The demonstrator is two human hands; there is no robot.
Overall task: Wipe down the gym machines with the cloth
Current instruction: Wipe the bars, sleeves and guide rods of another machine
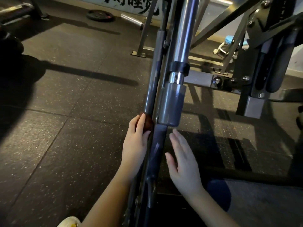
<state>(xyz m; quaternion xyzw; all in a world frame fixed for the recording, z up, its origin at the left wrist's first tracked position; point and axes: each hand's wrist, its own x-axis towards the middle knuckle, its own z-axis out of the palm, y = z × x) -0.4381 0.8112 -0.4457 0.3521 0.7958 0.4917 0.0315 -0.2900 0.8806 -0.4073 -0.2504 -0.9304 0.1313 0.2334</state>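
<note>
Foot: a pale shoe toe [68, 222], probably the person's own, at the lower edge.
Right hand [184, 163]: open wide, fingers straight and together, holding nothing. It hovers just right of the dark frame rail [155, 148], and contact cannot be told. It is likely poised to steady the machine.
Left hand [134, 145]: fingers curled round a bunched reddish-brown wad, apparently the cloth [148, 124], pressing it against the slim tube [151, 89].
Why: wrapping the cloth around the tube probably lets one stroke clean its curve.
Machine: a chrome bar [186, 38] rises steeply above a grey sleeve [170, 105], just right of the cloth.
Floor [65, 95]: speckled black rubber tiles, with a weight plate [100, 15] lying far back.
</note>
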